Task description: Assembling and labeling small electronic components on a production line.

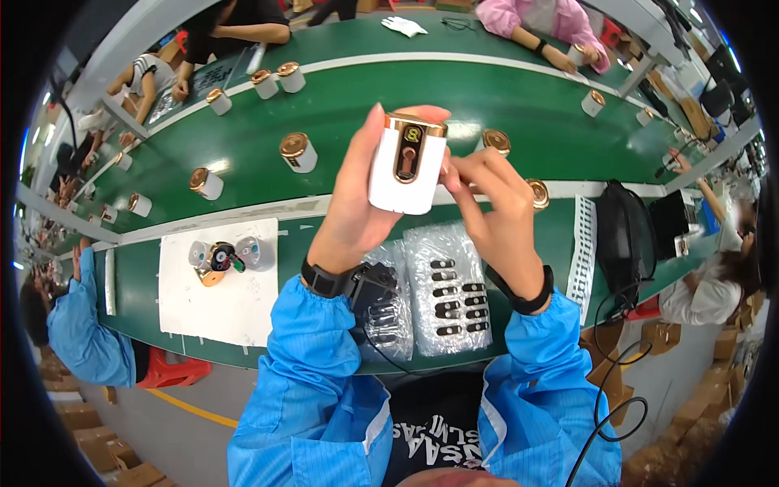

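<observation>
My left hand (355, 203) grips a white and gold cylindrical device (420, 187) upright above the bench. A black oval panel (408, 154) on its front has a lit yellow digit and a copper-coloured button. On the device's right side, my right hand (501, 215) has its thumb and forefinger pinched together close to the edge; whatever lies between them is too small to make out. Below the hands, several black oval panels (447, 309) lie in rows on bubble wrap (434, 243). A second bubble-wrapped batch (385, 329) is beside it, partly covered by my left wrist.
Similar white and gold devices (299, 152) stand along the green conveyor (243, 170). At left, a white sheet (215, 300) carries an opened assembly (219, 260) and clear cups. A perforated white strip (582, 252) and black bag (625, 235) lie right. Co-workers sit around the line.
</observation>
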Demonstrator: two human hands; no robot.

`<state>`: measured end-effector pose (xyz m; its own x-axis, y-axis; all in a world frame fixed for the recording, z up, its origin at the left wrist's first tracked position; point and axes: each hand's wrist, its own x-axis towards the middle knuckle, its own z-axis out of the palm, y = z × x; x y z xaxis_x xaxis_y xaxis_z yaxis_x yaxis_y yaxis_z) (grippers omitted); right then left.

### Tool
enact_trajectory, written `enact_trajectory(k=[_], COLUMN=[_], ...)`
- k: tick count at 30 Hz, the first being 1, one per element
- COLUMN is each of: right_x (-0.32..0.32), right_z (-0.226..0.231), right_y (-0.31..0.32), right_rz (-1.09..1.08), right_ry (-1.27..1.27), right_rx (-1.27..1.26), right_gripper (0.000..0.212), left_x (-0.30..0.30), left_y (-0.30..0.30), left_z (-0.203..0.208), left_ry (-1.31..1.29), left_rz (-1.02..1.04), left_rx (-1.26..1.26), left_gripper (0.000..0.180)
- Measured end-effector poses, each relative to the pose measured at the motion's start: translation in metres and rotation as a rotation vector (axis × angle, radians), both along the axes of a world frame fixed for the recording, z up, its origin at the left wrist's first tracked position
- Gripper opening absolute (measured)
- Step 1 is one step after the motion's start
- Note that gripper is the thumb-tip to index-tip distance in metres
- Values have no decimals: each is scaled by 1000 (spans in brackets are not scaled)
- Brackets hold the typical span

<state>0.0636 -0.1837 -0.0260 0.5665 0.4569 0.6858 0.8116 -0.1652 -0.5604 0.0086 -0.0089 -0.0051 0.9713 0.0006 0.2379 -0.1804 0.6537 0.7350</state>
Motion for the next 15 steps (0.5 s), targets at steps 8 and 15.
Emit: enact_trajectory(k=[8, 15], right_x=[6, -8], right_z=[54, 59], right_y=[2, 4], right_rz=[141, 211], right_ry=[313, 427], right_rx=[293, 358], right_gripper=[21, 18], left_x=[1, -1], left_y=[10, 5], left_z=[-7, -2], left_ry=[-15, 77], left_rz=[111, 49], left_rx=[99, 94], left_gripper=[58, 54])
